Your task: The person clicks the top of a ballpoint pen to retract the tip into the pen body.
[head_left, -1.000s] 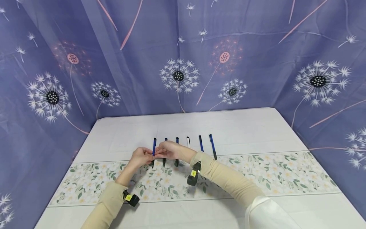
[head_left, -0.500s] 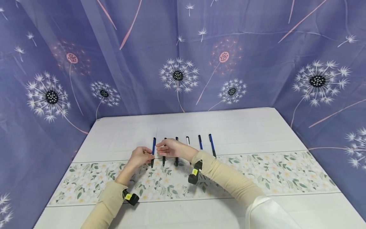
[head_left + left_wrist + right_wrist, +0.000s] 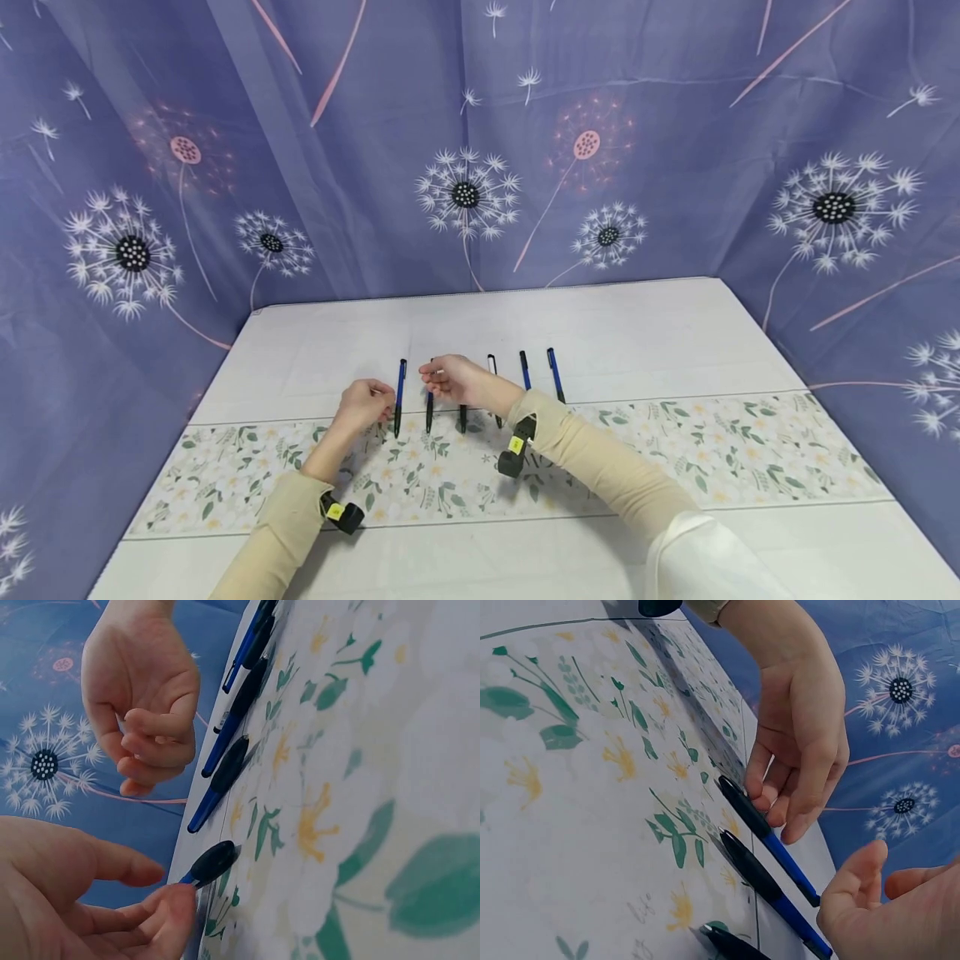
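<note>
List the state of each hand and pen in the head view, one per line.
Left hand: relaxed, gripping nothing
Right hand: raised, fingers loosely curled, holding nothing
Leftmost pen: lying flat, unobstructed
Second pen: lying, partly hidden
Third pen: lying, top hidden
White pen: lying, middle hidden
Fifth pen: lying, lower end hidden
Rightmost pen: lying, lower end hidden

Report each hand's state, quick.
Left hand: open, holding nothing, beside the leftmost blue-and-black pen.
Right hand: open, fingers loosely curled, holding nothing.
</note>
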`<control>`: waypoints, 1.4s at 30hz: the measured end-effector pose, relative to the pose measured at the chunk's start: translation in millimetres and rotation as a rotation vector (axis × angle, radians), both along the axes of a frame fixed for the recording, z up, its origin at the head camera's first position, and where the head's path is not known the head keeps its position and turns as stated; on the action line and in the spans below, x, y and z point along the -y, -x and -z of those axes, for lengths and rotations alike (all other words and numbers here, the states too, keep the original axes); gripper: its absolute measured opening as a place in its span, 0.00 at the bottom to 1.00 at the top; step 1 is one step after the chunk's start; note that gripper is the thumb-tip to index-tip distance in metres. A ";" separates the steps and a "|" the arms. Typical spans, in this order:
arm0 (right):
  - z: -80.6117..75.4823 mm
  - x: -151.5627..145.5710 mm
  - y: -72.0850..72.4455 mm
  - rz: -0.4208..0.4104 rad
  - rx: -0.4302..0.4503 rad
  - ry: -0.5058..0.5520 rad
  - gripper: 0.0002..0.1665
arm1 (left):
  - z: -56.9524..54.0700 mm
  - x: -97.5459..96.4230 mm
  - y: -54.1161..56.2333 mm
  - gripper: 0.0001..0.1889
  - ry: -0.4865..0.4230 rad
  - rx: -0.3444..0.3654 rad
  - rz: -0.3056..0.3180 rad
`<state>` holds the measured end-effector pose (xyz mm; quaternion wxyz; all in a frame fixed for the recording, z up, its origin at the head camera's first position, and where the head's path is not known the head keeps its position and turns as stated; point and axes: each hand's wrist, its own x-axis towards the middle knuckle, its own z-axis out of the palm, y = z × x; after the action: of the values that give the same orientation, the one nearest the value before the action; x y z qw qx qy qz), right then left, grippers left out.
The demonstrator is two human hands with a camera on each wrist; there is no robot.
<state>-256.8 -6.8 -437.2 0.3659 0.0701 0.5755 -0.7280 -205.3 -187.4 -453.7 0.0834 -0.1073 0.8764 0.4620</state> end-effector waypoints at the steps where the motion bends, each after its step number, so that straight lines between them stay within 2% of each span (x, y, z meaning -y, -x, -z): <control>1: -0.6 -0.8 0.7 -0.002 -0.006 0.000 0.22 | -0.6 0.1 0.7 0.12 0.000 -0.013 -0.015; 6: -4.5 -5.5 4.1 -0.016 -0.027 0.007 0.23 | -1.0 -0.3 4.1 0.14 -0.087 -0.100 -0.060; 11: -6.4 -11.9 8.9 0.000 -0.042 0.023 0.23 | -0.7 -3.3 6.8 0.15 -0.209 -0.135 -0.054; 17: -8.7 -19.3 14.9 0.058 -0.047 0.024 0.24 | -1.5 -9.5 4.2 0.16 -0.312 -0.095 0.026; 22: -10.0 -22.2 18.2 0.073 -0.040 0.014 0.23 | -1.6 -16.7 0.9 0.16 -0.366 -0.045 0.078; 30: -10.5 -24.4 20.9 0.123 -0.034 -0.020 0.23 | 0.0 -24.7 0.8 0.16 -0.401 -0.014 0.116; 33: -10.0 -24.5 21.4 0.129 -0.027 -0.031 0.23 | 0.3 -25.6 1.0 0.15 -0.390 -0.007 0.152; 37: -8.7 -24.8 21.5 0.129 -0.023 -0.028 0.24 | -1.0 -28.4 0.8 0.15 -0.336 0.008 0.172; 42: -7.4 -24.1 20.9 0.113 -0.029 -0.012 0.23 | -3.8 -33.4 -0.2 0.13 -0.232 0.013 0.162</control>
<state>-277.7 17.3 -429.8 0.3156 0.0940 0.5802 -0.7450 -205.0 -154.0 -449.9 0.1378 -0.0288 0.8223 0.5514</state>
